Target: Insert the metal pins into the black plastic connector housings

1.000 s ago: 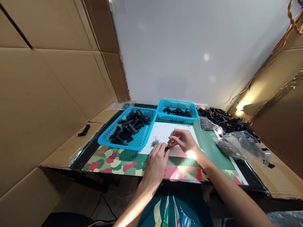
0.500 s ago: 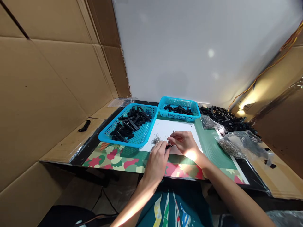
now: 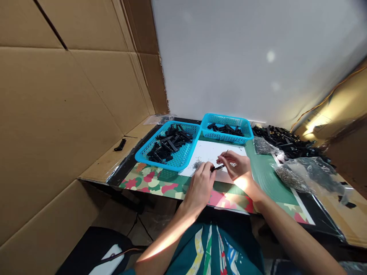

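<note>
A small black part (image 3: 218, 168) is held in my left hand (image 3: 202, 182), over the lower part of the white sheet (image 3: 210, 149). Just to its right, my right hand (image 3: 236, 166) pinches a thin tool (image 3: 226, 153) that points upward; its lower end is hidden by the fingers. A little pile of tiny metal pieces (image 3: 197, 163) lies on the sheet beside the left fingers, and more tiny pieces show near the right hand.
Blue baskets (image 3: 139, 157) (image 3: 248, 126) hold black parts at left and behind. Black parts (image 3: 283, 142) are heaped at right, near plastic bags (image 3: 291, 178) of small metal pieces. One black part (image 3: 120, 144) lies on cardboard at left. A white wall (image 3: 218, 57) stands behind.
The view has turned left, so everything sits further right. My right hand has drawn slightly away from the black part, which now shows more between my hands.
</note>
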`<state>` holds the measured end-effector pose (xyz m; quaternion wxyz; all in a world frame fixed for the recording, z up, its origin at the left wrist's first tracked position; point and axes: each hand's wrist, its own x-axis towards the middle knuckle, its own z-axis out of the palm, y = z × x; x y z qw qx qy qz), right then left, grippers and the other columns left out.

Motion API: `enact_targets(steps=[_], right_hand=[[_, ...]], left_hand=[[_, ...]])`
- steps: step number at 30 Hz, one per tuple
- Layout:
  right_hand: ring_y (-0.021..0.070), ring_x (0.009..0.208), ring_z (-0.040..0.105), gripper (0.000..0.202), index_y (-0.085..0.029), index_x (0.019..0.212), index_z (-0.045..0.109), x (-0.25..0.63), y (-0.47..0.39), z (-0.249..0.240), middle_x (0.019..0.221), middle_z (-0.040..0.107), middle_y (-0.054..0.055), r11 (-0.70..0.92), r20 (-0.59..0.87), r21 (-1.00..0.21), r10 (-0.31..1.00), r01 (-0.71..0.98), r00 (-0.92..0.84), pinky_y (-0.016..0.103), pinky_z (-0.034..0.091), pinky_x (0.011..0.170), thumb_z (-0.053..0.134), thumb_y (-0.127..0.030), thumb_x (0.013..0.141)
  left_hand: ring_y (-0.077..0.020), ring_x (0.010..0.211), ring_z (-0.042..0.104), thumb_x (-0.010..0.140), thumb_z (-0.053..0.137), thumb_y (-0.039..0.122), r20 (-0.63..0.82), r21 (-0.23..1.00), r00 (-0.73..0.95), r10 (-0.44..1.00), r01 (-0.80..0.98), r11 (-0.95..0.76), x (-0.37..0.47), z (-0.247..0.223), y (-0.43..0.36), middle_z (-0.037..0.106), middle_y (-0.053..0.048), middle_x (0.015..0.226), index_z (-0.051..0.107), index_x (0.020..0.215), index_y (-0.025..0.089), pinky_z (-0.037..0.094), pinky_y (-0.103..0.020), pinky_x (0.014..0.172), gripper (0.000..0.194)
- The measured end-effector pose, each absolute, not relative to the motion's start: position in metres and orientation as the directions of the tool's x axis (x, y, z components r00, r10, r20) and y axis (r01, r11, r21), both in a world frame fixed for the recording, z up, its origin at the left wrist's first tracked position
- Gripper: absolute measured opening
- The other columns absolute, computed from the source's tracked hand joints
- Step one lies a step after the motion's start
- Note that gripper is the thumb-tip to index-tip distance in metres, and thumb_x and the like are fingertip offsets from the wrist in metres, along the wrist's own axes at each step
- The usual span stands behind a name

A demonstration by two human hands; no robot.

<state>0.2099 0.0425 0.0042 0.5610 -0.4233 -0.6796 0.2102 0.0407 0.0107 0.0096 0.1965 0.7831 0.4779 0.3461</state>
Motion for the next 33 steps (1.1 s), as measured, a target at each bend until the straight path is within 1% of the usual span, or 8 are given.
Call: enact_targets(steps=[5, 10, 14, 17, 20, 25, 29, 33], right_hand=[[0.0197, 0.072, 0.073, 0.021, -0.021, 0.096, 0.068, 0.223, 0.042, 0.015, 0.08, 0.075, 0.005, 0.547, 0.662, -0.739, 0.696, 0.392, 0.278, 0.033, 0.059, 0.072, 0.059, -0.038, 0.103], [0.0215, 0.079, 0.074, 0.024, -0.021, 0.1, 0.066, 0.234, 0.048, 0.014, 0.085, 0.075, 0.006, 0.542, 0.663, -0.749, 0.633, 0.382, 0.401, 0.035, 0.058, 0.076, 0.057, -0.042, 0.104], [0.022, 0.079, 0.075, 0.029, -0.021, 0.099, 0.065, 0.238, 0.054, 0.015, 0.086, 0.076, 0.006, 0.524, 0.631, -0.776, 0.656, 0.351, 0.414, 0.035, 0.059, 0.076, 0.057, -0.048, 0.103], [0.0207, 0.074, 0.072, 0.031, -0.02, 0.096, 0.065, 0.241, 0.058, 0.016, 0.082, 0.074, 0.005, 0.511, 0.608, -0.794, 0.662, 0.33, 0.439, 0.033, 0.059, 0.072, 0.058, -0.049, 0.101], [0.0184, 0.067, 0.067, 0.032, -0.019, 0.093, 0.065, 0.245, 0.063, 0.016, 0.078, 0.072, 0.004, 0.502, 0.568, -0.821, 0.675, 0.272, 0.471, 0.032, 0.056, 0.066, 0.059, -0.05, 0.1], [0.0184, 0.069, 0.067, 0.031, -0.019, 0.09, 0.064, 0.252, 0.07, 0.016, 0.076, 0.069, 0.003, 0.527, 0.516, -0.836, 0.659, 0.154, 0.547, 0.031, 0.054, 0.065, 0.065, -0.049, 0.095], [0.0195, 0.07, 0.069, 0.029, -0.02, 0.088, 0.063, 0.254, 0.07, 0.019, 0.075, 0.07, 0.003, 0.524, 0.507, -0.839, 0.66, 0.143, 0.554, 0.032, 0.055, 0.067, 0.065, -0.048, 0.095], [0.0206, 0.071, 0.071, 0.029, -0.021, 0.09, 0.063, 0.253, 0.069, 0.022, 0.075, 0.071, 0.003, 0.516, 0.479, -0.851, 0.685, 0.098, 0.549, 0.034, 0.058, 0.068, 0.063, -0.049, 0.096]], left_hand=[[-0.0226, 0.088, 0.06, 0.104, 0.052, 0.02, 0.459, 0.562, 0.408, 0.789, 0.555, -0.613, 0.047, 0.038, 0.033, 0.063, -0.005, 0.103, 0.057, 0.105, 0.021, 0.045, -0.035, 0.079, 0.006], [-0.0254, 0.1, 0.061, 0.102, 0.053, 0.022, 0.495, 0.481, 0.608, 0.621, 0.403, -0.778, 0.053, 0.069, 0.066, 0.064, -0.007, 0.104, 0.061, 0.105, 0.021, 0.045, -0.036, 0.087, 0.008], [-0.0212, 0.082, 0.062, 0.102, 0.054, 0.026, 0.448, 0.502, 0.724, 0.525, 0.283, -0.818, 0.064, 0.082, 0.094, 0.065, -0.003, 0.091, 0.062, 0.104, 0.021, 0.045, -0.032, 0.076, 0.01], [-0.0183, 0.069, 0.059, 0.103, 0.052, 0.029, 0.4, 0.479, 0.768, 0.501, 0.291, -0.828, 0.075, 0.087, 0.113, 0.062, -0.001, 0.08, 0.061, 0.106, 0.02, 0.041, -0.029, 0.064, 0.013], [-0.0189, 0.065, 0.059, 0.102, 0.052, 0.028, 0.394, 0.442, 0.769, 0.503, 0.321, -0.837, 0.087, 0.087, 0.119, 0.061, 0.0, 0.075, 0.059, 0.107, 0.019, 0.04, -0.029, 0.062, 0.013], [-0.0236, 0.084, 0.068, 0.107, 0.043, 0.028, 0.451, 0.397, 0.702, 0.551, 0.395, -0.828, 0.107, 0.069, 0.092, 0.068, -0.008, 0.103, 0.053, 0.118, 0.019, 0.05, -0.033, 0.072, 0.018], [-0.0247, 0.1, 0.069, 0.108, 0.039, 0.024, 0.478, 0.412, 0.671, 0.566, 0.398, -0.82, 0.113, 0.048, 0.067, 0.063, -0.011, 0.123, 0.047, 0.123, 0.021, 0.055, -0.034, 0.078, 0.017], [-0.0215, 0.087, 0.068, 0.107, 0.038, 0.021, 0.441, 0.424, 0.728, 0.525, 0.347, -0.837, 0.111, 0.037, 0.057, 0.06, -0.009, 0.117, 0.045, 0.12, 0.022, 0.057, -0.034, 0.074, 0.015]])
